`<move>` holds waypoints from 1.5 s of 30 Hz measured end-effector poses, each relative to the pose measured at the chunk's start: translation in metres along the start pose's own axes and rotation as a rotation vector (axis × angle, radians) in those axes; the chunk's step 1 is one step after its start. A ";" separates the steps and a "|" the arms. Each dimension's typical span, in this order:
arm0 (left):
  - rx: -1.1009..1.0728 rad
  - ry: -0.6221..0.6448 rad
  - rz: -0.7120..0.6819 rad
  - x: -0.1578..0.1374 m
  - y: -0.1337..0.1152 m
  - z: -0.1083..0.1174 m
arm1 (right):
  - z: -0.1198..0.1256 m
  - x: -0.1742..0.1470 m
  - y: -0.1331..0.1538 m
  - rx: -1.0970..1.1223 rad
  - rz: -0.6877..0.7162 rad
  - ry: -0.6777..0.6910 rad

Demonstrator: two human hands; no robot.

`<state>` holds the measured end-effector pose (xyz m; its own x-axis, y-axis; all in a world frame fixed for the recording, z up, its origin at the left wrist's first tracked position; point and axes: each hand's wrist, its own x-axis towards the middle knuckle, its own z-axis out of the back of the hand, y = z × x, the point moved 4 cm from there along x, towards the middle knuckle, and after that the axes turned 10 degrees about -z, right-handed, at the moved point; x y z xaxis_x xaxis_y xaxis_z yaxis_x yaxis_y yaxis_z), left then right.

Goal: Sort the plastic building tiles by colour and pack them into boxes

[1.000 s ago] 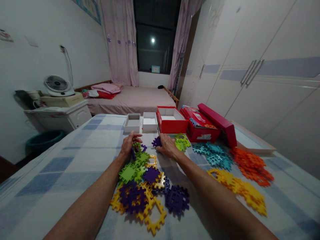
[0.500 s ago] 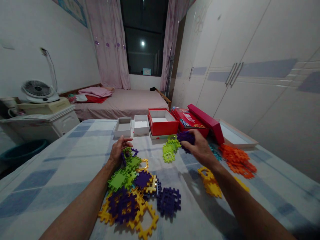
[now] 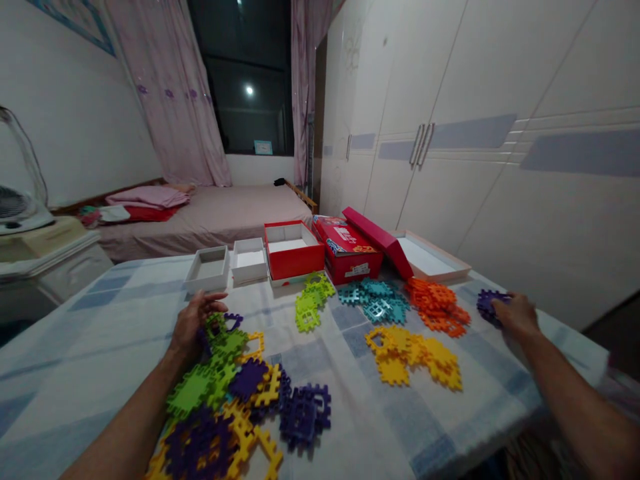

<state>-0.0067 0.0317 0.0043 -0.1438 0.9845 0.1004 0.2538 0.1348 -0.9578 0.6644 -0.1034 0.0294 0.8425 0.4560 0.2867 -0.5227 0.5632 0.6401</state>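
Observation:
At the far right of the table, my right hand (image 3: 519, 316) grips several purple notched building pieces (image 3: 489, 305) low over the cloth. My left hand (image 3: 189, 327) rests at the far-left edge of a mixed heap, fingers apart and touching its side. In that heap lie green pieces (image 3: 193, 390), purple pieces (image 3: 197, 440) and yellow pieces (image 3: 243, 433), overlapping. More dark purple pieces (image 3: 304, 415) lie at its right side. Sorted by colour farther off are lime-green pieces (image 3: 309, 307), teal pieces (image 3: 381, 300), orange pieces (image 3: 437, 307) and yellow pieces (image 3: 415, 353).
Along the table's back stand a grey-white box (image 3: 207, 268), a white box (image 3: 249, 260), an open red box (image 3: 295, 260) and a printed red box (image 3: 350, 253). A red lid (image 3: 380, 243) leans beside a shallow tray (image 3: 453, 272). A checked cloth (image 3: 370, 427) covers the table.
My right hand has carried the purple pieces from beside the lime-green ones to the far right, past the orange pile. My left hand stays at the heap. The view has turned right.

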 end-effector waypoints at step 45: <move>-0.048 -0.011 -0.083 0.003 0.001 -0.006 | -0.027 -0.324 0.242 0.325 0.660 1.365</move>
<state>-0.0007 0.0357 0.0055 -0.1767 0.9685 0.1754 0.2860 0.2210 -0.9324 0.2616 -0.0958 0.0721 -0.3669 0.9167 -0.1583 -0.5382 -0.0704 0.8398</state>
